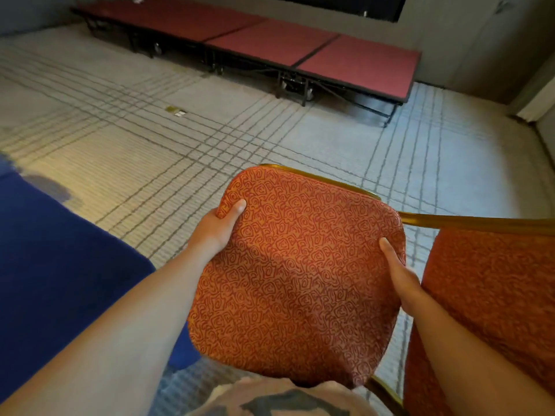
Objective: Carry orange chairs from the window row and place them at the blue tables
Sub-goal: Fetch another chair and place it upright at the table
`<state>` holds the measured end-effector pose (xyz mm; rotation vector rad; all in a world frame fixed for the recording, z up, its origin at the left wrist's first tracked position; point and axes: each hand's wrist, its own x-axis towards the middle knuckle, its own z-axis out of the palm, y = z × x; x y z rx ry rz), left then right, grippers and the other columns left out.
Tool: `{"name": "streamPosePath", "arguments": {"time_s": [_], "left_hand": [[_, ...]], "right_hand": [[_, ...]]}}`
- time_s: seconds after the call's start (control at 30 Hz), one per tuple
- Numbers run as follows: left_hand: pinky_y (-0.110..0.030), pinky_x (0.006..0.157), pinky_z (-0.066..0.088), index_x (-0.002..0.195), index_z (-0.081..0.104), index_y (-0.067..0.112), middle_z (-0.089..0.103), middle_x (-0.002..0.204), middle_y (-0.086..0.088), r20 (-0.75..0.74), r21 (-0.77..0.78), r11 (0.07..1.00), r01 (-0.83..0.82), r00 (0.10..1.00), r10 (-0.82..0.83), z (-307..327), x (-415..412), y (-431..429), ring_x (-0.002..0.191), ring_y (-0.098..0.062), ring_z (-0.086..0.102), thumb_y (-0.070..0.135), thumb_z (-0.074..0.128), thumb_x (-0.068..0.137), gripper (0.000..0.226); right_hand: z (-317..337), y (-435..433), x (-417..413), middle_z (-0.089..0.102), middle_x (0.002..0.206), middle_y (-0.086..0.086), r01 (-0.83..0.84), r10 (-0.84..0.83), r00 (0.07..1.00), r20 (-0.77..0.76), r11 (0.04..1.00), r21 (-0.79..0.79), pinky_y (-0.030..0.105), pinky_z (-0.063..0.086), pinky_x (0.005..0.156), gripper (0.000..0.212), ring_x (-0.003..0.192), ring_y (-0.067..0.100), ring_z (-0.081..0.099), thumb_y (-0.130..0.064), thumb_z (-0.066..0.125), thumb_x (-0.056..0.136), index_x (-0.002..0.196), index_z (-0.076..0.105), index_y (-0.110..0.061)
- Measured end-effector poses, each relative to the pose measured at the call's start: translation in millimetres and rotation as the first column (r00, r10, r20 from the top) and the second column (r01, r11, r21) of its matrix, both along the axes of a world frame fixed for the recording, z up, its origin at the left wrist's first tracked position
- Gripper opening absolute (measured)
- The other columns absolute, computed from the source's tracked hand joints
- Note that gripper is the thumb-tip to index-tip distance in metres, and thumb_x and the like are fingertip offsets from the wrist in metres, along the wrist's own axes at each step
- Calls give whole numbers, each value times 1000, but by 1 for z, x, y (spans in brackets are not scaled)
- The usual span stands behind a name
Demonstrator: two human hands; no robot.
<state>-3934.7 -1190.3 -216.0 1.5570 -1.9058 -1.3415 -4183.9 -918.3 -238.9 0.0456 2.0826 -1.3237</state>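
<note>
With both arms outstretched, the left hand (216, 225) and right hand (401, 273) grip the orange chair (295, 274).

The chair (300, 274) is at the centre, between 2 hands: the left hand (219, 226) grips its left edge, the right hand (399, 277) its right edge. A neighbouring chair (495, 295) stands just beside it on the right. A table (54, 265) lies to the left. Platforms (300, 46) line the far wall, with a floor plate (175, 111) on the carpet (150, 151) in between.
</note>
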Motion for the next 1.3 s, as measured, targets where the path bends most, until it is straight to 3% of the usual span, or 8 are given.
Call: {"name": "streamPosePath", "arguments": {"time_s": [0.23, 0.43, 0.53, 0.67, 0.9, 0.97, 1.13, 1.3], "left_hand": [[-38, 94, 45, 118, 65, 16, 65, 121, -14, -37, -16, 987, -160, 986, 160, 4, -58, -113, 112, -32, 60, 78, 46, 78, 77], [-44, 94, 47, 115, 64, 20, 67, 112, -9, 25, 38, 957, -288, 958, 287, 2, -57, -194, 101, -31, 62, 90, 39, 67, 89], [-43, 94, 48, 113, 67, 21, 69, 108, -6, 9, 76, 938, -339, 941, 339, -9, -48, -233, 98, -29, 64, 91, 39, 66, 90], [-37, 90, 48, 107, 68, 20, 69, 101, -4, -35, 105, 898, -427, 901, 432, -26, -32, -296, 97, -26, 64, 84, 47, 71, 76], [-36, 90, 47, 108, 60, 29, 63, 102, 2, -78, 99, 843, -529, 840, 536, -22, 13, -443, 92, -22, 60, 80, 49, 74, 63], [-41, 96, 47, 115, 61, 24, 64, 107, 2, -93, 98, 809, -580, 804, 587, -17, 31, -487, 98, -24, 61, 84, 49, 70, 75], [-36, 87, 44, 125, 60, 20, 60, 103, 1, -115, 76, 757, -649, 749, 653, 0, 66, -564, 95, -23, 58, 75, 49, 79, 72], [-45, 94, 49, 106, 64, 33, 68, 98, 7, -141, 94, 727, -680, 714, 686, 3, 107, -640, 96, -22, 65, 81, 51, 72, 61]], "right_hand": [[22, -167, -96, 62, 129, 11, -182, 179, 983, -48, 982, -58, 36, 47, 91, 87, 113, 29, 59, -74, 66, 69, 136, 56, -20], [6, -292, -124, 66, 121, 13, -329, 329, 944, 20, 944, -14, 43, 50, 97, 105, 106, 30, 63, -84, 68, 50, 131, 59, -17], [-4, -355, -129, 64, 124, 17, -404, 402, 914, 61, 914, 36, 46, 49, 100, 104, 109, 33, 62, -82, 67, 56, 133, 58, -12], [-21, -451, -131, 65, 125, 13, -487, 484, 873, 53, 871, 69, 48, 46, 104, 130, 112, 32, 61, -94, 65, 29, 132, 59, -15], [-9, -642, -89, 65, 125, 12, -582, 582, 813, -2, 812, 32, 43, 45, 105, 91, 115, 29, 59, -78, 66, 63, 129, 61, -16], [-4, -701, -76, 64, 126, 12, -613, 614, 790, -5, 789, 21, 42, 45, 104, 79, 115, 30, 59, -70, 64, 75, 131, 60, -14], [15, -815, -42, 63, 124, 10, -668, 666, 743, -67, 744, -6, 41, 45, 103, 79, 116, 31, 59, -70, 64, 76, 131, 60, -14], [14, -921, -4, 66, 122, 12, -734, 733, 678, -52, 679, 7, 44, 47, 102, 90, 110, 30, 62, -77, 66, 64, 128, 61, -14]]}}
